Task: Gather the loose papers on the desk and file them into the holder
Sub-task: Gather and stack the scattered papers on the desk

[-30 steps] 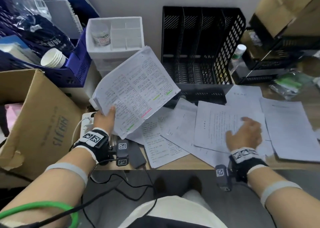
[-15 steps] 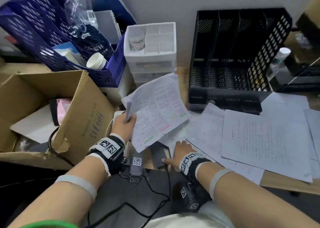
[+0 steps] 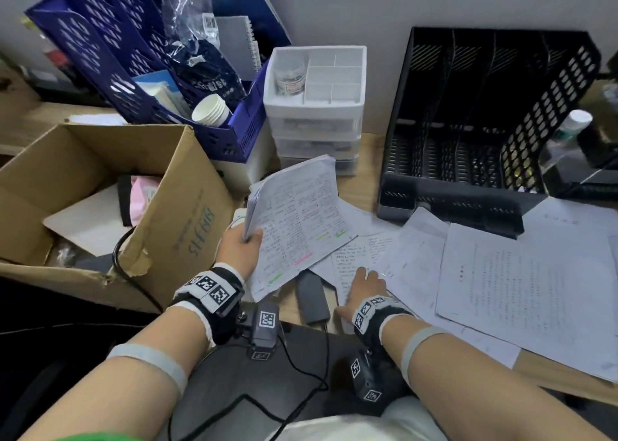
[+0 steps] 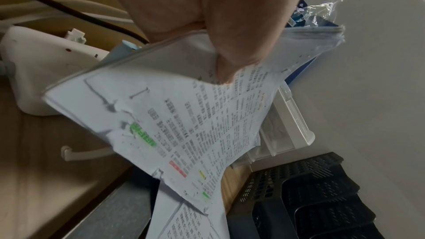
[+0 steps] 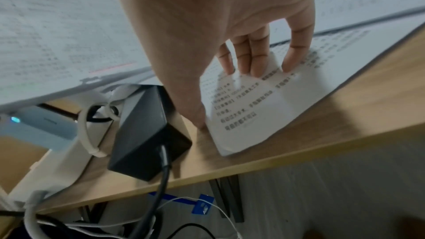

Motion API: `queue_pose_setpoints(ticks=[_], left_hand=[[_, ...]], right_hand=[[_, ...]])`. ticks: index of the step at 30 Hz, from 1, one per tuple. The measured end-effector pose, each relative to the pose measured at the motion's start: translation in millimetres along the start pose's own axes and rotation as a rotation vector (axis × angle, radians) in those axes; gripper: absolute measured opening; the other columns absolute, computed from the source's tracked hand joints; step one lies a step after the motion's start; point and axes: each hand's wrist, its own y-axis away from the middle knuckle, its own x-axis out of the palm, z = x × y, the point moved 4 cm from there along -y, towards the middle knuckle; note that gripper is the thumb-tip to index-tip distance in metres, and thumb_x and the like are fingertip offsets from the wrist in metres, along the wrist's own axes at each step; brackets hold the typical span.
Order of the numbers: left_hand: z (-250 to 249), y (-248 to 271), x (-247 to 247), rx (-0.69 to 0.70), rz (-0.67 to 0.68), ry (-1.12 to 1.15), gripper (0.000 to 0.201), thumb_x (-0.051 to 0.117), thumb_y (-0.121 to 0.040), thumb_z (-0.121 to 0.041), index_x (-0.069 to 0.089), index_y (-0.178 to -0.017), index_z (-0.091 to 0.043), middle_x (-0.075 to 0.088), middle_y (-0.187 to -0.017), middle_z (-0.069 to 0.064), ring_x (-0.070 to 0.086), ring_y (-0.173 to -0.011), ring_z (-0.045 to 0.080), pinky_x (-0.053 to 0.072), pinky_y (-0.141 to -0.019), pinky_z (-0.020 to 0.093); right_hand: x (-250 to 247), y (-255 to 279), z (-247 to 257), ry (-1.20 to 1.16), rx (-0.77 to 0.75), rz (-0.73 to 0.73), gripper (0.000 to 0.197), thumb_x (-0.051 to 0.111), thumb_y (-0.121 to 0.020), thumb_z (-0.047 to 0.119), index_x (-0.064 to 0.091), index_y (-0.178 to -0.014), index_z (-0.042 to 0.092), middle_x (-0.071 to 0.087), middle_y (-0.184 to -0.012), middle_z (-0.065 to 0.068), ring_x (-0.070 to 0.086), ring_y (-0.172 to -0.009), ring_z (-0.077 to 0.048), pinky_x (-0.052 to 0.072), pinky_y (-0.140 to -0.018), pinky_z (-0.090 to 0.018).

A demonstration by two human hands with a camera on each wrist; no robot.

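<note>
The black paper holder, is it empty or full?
Empty. The black paper holder shows bare slots, with no papers standing in them.

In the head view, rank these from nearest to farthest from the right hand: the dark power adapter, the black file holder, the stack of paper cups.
From the right hand:
1. Dark power adapter, on the desk edge just to its left.
2. Black file holder, behind it against the wall, to the right.
3. Stack of paper cups, far back left, inside the blue organizer.

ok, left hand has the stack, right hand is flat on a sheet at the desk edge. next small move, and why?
Probably pinch that sheet up with the right hand: its fingers press it flat, the thumb sits at its edge, nothing is gripped yet. Then add it to the stack in the left hand.
</note>
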Motion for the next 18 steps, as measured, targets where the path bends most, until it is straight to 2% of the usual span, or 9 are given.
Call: queue_pose_setpoints(ticks=[3,4,6,7,9,11,13,15,18], left_hand=[[7,2,-1,-0.058,0.022,0.04,0.015,0.053,-0.092,-0.031,0.065,-0.083,-0.032,0.073,-0.105,0.011,0.068,-0.098,0.037,0.056,-0.088,0.057],[8,3,-1,-0.073,0.03,0.042,0.014,0.053,-0.093,-0.03,0.064,-0.086,-0.031,0.073,-0.106,0.011,0.068,-0.099,0.036,0.055,-0.09,0.056],[12,2,1,-0.095,0.036,0.054,0.016,0.052,-0.097,-0.027,0.065,-0.106,-0.022,0.071,-0.112,0.012,0.066,-0.104,0.034,0.053,-0.096,0.054],[13,2,3,-0.103,0.037,0.069,0.024,0.052,-0.098,-0.026,0.063,-0.117,-0.016,0.07,-0.117,0.013,0.066,-0.106,0.033,0.052,-0.097,0.052],[16,-2,8,-0.114,0.033,0.09,0.033,0.051,-0.099,-0.022,0.059,-0.128,-0.009,0.068,-0.123,0.014,0.064,-0.106,0.032,0.052,-0.097,0.047],[20,-5,14,-0.121,0.019,0.109,0.034,0.049,-0.101,-0.019,0.057,-0.131,-0.006,0.067,-0.121,0.013,0.061,-0.099,0.03,0.05,-0.089,0.039],[17,-5,18,-0.114,0.003,0.076,0.034,0.048,-0.101,-0.017,0.056,-0.131,-0.003,0.066,-0.117,0.015,0.061,-0.1,0.032,0.047,-0.084,0.036],[15,-8,23,-0.096,0.017,0.053,0.034,0.049,-0.1,-0.016,0.057,-0.13,-0.001,0.066,-0.122,0.019,0.062,-0.111,0.038,0.049,-0.09,0.04],[7,-10,35,-0.077,0.123,0.057,0.036,0.051,-0.1,-0.014,0.058,-0.131,0.003,0.066,-0.125,0.019,0.061,-0.119,0.038,0.049,-0.094,0.038]], right_hand=[[-6,-1,1,-0.008,-0.006,-0.03,0.068,0.062,-0.08,0.034,0.033,-0.136,0.01,0.042,-0.135,-0.012,0.045,-0.124,-0.031,0.047,-0.097,-0.044],[-12,-1,1,-0.037,-0.026,-0.017,0.053,0.056,-0.085,0.03,0.04,-0.131,0.009,0.048,-0.132,-0.013,0.051,-0.117,-0.031,0.049,-0.094,-0.041],[-27,0,-4,-0.108,-0.061,0.029,0.035,0.046,-0.092,0.036,0.053,-0.114,0.009,0.06,-0.119,-0.015,0.059,-0.095,-0.03,0.05,-0.084,-0.036],[-37,1,-9,-0.136,-0.066,0.01,0.032,0.043,-0.093,0.037,0.054,-0.107,0.011,0.062,-0.115,-0.015,0.06,-0.092,-0.031,0.049,-0.082,-0.035],[-60,4,-20,-0.17,-0.071,-0.096,0.025,0.041,-0.093,0.024,0.053,-0.113,0.013,0.063,-0.117,-0.016,0.061,-0.1,-0.035,0.048,-0.084,-0.035],[-83,10,-29,-0.256,-0.069,-0.232,0.031,0.04,-0.094,0.016,0.05,-0.123,0.013,0.064,-0.118,-0.017,0.061,-0.104,-0.038,0.048,-0.084,-0.036],[-105,17,-34,-0.404,-0.098,-0.343,0.031,0.041,-0.095,0.015,0.049,-0.125,0.013,0.065,-0.116,-0.018,0.061,-0.104,-0.04,0.047,-0.083,-0.036],[-125,26,-29,-0.537,-0.189,-0.431,0.025,0.044,-0.096,0.015,0.051,-0.12,0.013,0.066,-0.108,-0.017,0.062,-0.097,-0.036,0.046,-0.079,-0.035],[-147,47,-4,-0.553,-0.449,-0.53,0.015,0.048,-0.095,0.014,0.055,-0.109,0.013,0.067,-0.098,-0.01,0.059,-0.086,-0.027,0.047,-0.076,-0.034]])
